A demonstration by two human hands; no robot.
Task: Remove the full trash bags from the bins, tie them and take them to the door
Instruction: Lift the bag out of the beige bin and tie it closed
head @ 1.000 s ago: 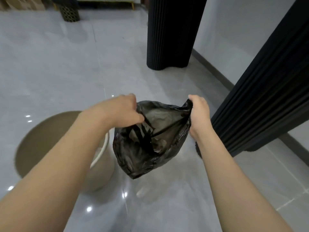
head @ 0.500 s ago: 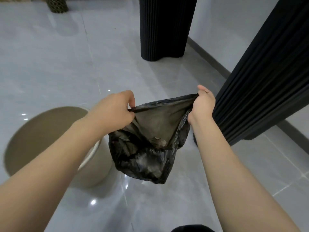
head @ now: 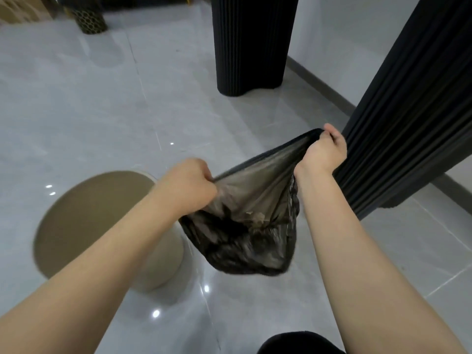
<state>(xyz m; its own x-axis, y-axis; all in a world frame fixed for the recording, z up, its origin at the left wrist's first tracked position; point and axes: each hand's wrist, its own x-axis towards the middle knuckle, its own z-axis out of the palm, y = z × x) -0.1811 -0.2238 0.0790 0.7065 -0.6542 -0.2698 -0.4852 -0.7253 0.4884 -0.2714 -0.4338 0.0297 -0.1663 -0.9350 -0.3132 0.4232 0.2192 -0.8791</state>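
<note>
I've got the bag (head: 245, 226) hanging clear of the floor, bin (head: 163, 261) at its 9 o'clock. Left hand (head: 189, 185) fisted on the near rim corner, right hand (head: 323, 154) pinching the far one at 1 o'clock, mouth stretched taut. Thin, soft film, slippery; looks light, though contents are blurred. Best hold: bunched rim corners, not the belly.

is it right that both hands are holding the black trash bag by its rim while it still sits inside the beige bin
Not quite. Both hands do grip the rim, left hand and right hand, but the black trash bag is out of the beige bin. The head view shows it hanging in the air beside the bin, stretched between the two hands above the floor.
</note>
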